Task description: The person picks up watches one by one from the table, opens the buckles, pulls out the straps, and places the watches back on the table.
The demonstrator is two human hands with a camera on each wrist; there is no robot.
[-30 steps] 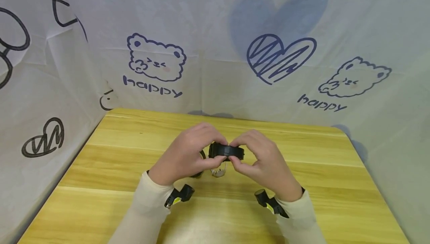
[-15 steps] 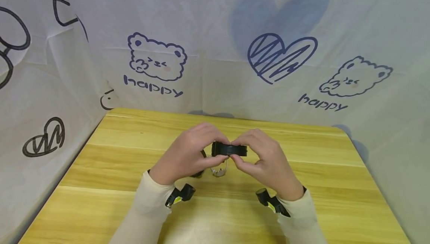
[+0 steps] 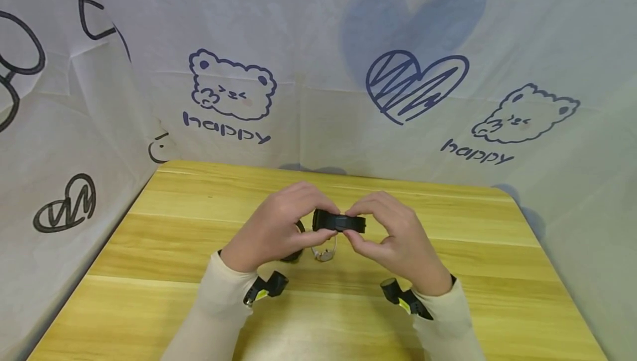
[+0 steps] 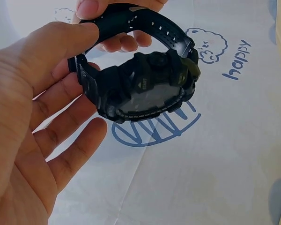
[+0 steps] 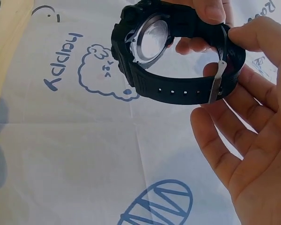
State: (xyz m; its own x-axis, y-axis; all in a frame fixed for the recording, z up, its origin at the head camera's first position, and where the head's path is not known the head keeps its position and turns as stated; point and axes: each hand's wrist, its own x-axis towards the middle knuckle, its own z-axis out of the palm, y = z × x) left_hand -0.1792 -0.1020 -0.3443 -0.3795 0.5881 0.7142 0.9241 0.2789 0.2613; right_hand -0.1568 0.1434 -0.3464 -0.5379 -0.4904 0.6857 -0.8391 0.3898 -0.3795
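Note:
Between both hands, above the table, is a black digital wristwatch (image 3: 327, 220) whose strap forms a closed loop. My left hand (image 3: 278, 228) pinches the strap between thumb and fingers. On the other side, my right hand (image 3: 393, 234) pinches it by the metal buckle (image 5: 217, 83). In the left wrist view the watch's chunky case (image 4: 145, 89) hangs with its face turned down and outward. The right wrist view shows its steel back (image 5: 152, 40) and the strap's row of holes.
Below the hands on the wooden table (image 3: 164, 272) lies a pale-strapped small watch (image 3: 325, 255). Beside it a dark round-banded thing (image 3: 292, 257) is mostly hidden by the left hand. A white cloth (image 3: 318, 129) with drawings hangs behind the table and along its left side.
The watch has shifted slightly right. My right fingertips have moved a little to the right along the strap, while the left hand keeps its pinch almost unmoved.

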